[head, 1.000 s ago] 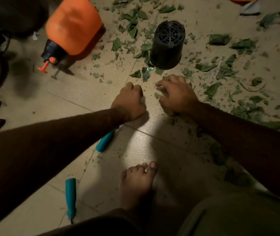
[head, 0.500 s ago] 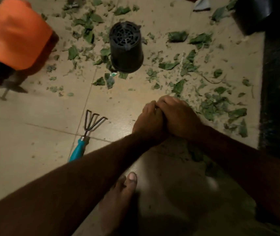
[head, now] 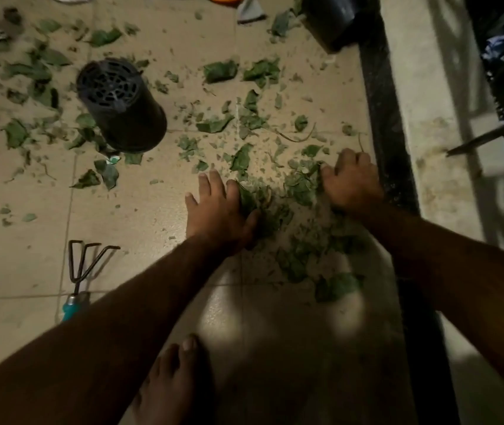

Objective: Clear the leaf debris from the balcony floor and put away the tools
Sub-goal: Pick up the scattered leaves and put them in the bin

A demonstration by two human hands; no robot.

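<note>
Green leaf debris (head: 299,185) is strewn over the beige floor tiles, thickest between my two hands. My left hand (head: 218,211) lies flat on the floor with fingers spread, its thumb side against a small heap of leaves. My right hand (head: 352,182) rests on the floor close to the dark edge strip, fingers curled at the other side of that heap. A hand rake (head: 83,271) with a teal handle lies on the tiles to the left, partly under my left forearm.
A black plastic pot (head: 122,105) lies tipped on its side at the upper left among leaves. Another dark pot (head: 333,19) stands at the top by the dark floor strip (head: 391,148). My bare foot (head: 177,378) is at the bottom centre.
My hands were clasped together; they have moved apart and down onto the floor on either side of the leaves. The view has swung right, and the orange sprayer has left the frame.
</note>
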